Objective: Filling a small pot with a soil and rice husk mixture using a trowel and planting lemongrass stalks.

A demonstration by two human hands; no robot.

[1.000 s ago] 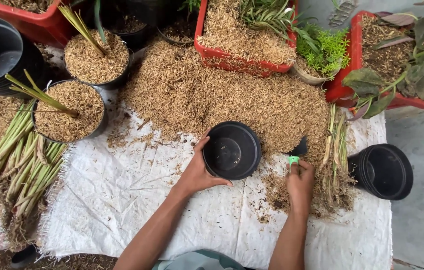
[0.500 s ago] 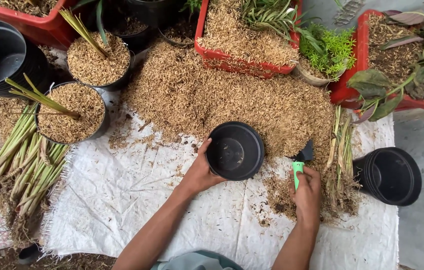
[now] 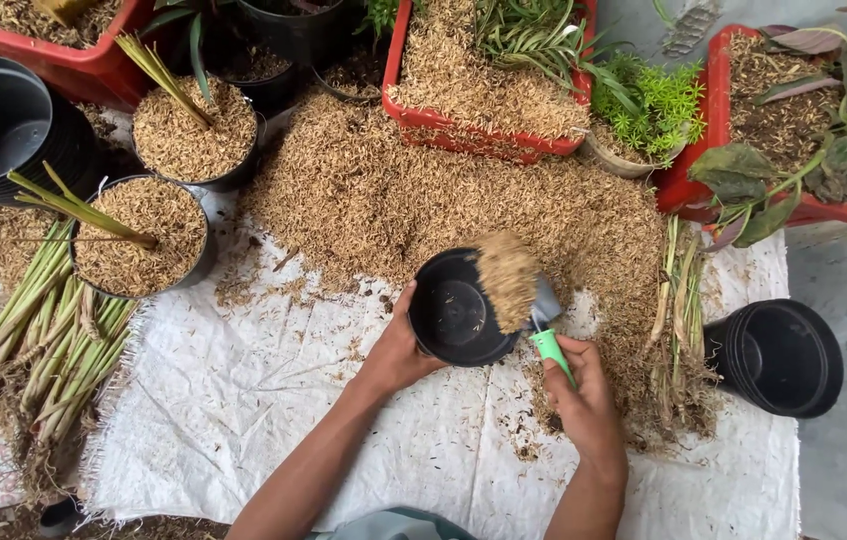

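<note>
My left hand grips the near-left rim of an empty black pot standing on the white woven sheet. My right hand holds a trowel by its green handle. The trowel's dark blade is heaped with brown husk and hangs over the pot's right rim. Just behind the pot spreads a big pile of the same husk.
Two husk-filled black pots with cuttings stand at left, beside a stack of empty pots and a bundle of stalks. Another empty pot stack sits right, stalks beside it. Red planters line the back.
My right hand scooped husk from the pile at the right and swung the loaded trowel left over the pot's rim. My left hand stayed on the pot.
</note>
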